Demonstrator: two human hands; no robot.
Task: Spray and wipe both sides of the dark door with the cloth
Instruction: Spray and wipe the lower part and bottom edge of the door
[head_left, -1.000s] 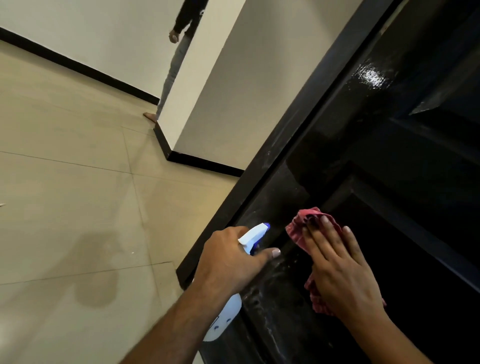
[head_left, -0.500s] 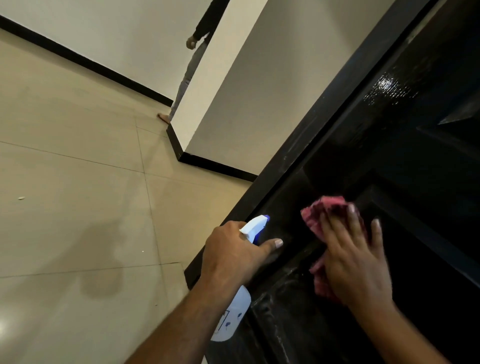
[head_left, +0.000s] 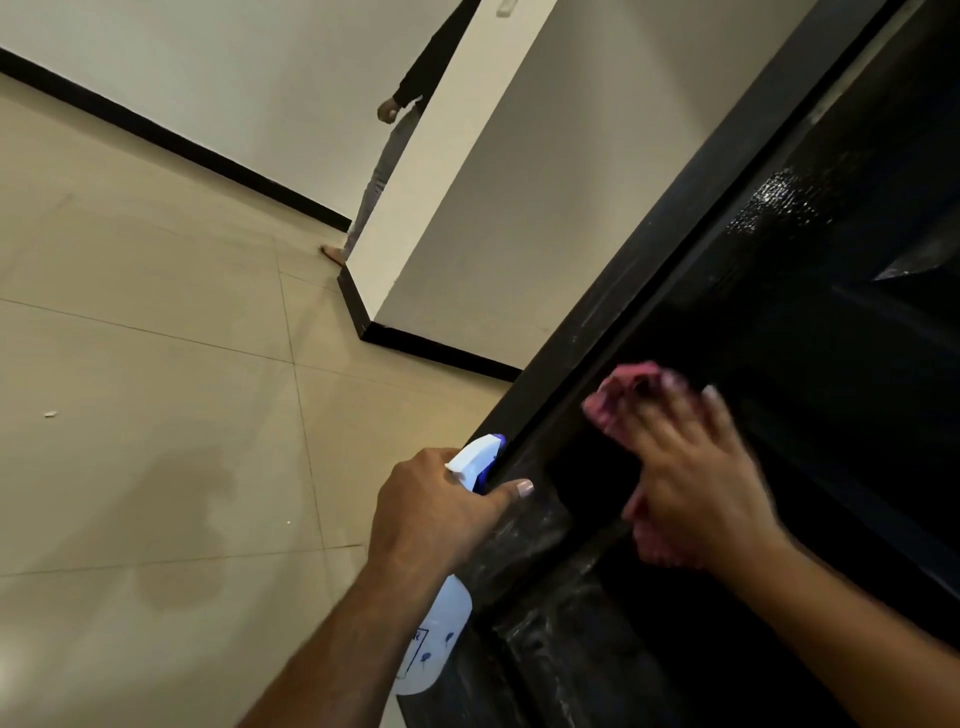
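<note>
The dark panelled door (head_left: 810, 332) fills the right side, its surface streaked and wet in places. My left hand (head_left: 436, 509) grips a white spray bottle (head_left: 436, 639) with a blue nozzle, held beside the door's edge, thumb touching the door. My right hand (head_left: 696, 483) presses a red cloth (head_left: 618, 395) flat against the door panel with straight fingers; the hand is blurred by motion and covers most of the cloth.
Beige tiled floor (head_left: 156, 415) spreads to the left, with a damp patch (head_left: 187, 525). A white wall corner with black skirting (head_left: 358, 306) juts out ahead. Behind it stands another person (head_left: 395, 130), partly hidden.
My right hand has slid the cloth up and leftward along the door panel. My left hand with the bottle stays at the door's edge.
</note>
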